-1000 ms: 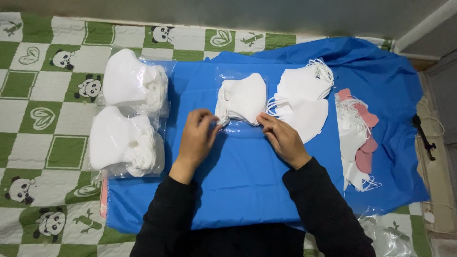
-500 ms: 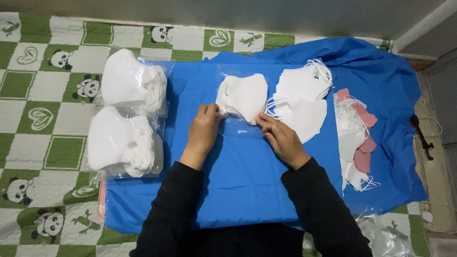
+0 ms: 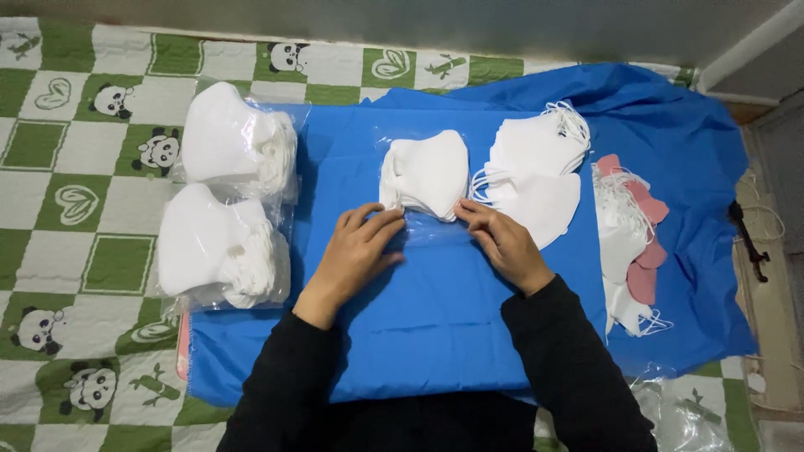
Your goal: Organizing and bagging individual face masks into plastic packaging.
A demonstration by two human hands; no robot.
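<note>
A small stack of white face masks point(image 3: 425, 173) sits inside a clear plastic bag point(image 3: 419, 230) on a blue cloth point(image 3: 435, 318). My left hand point(image 3: 360, 247) lies flat on the bag's near end, fingers spread and pressing down. My right hand point(image 3: 501, 243) rests on the bag's near right corner, its fingertips touching the stack's lower edge. Both sleeves are black.
Two filled clear bags of white masks point(image 3: 239, 146) point(image 3: 222, 251) lie at the cloth's left edge. A loose pile of white masks point(image 3: 536, 167) sits right of the stack, then pink and white masks point(image 3: 632, 234). A green panda-print mat point(image 3: 75, 209) lies beneath; crumpled plastic point(image 3: 687, 414) at lower right.
My left hand has slid down from the stack's left edge and flattened on the bag's near end. My right hand has barely shifted. The mask stack stays put.
</note>
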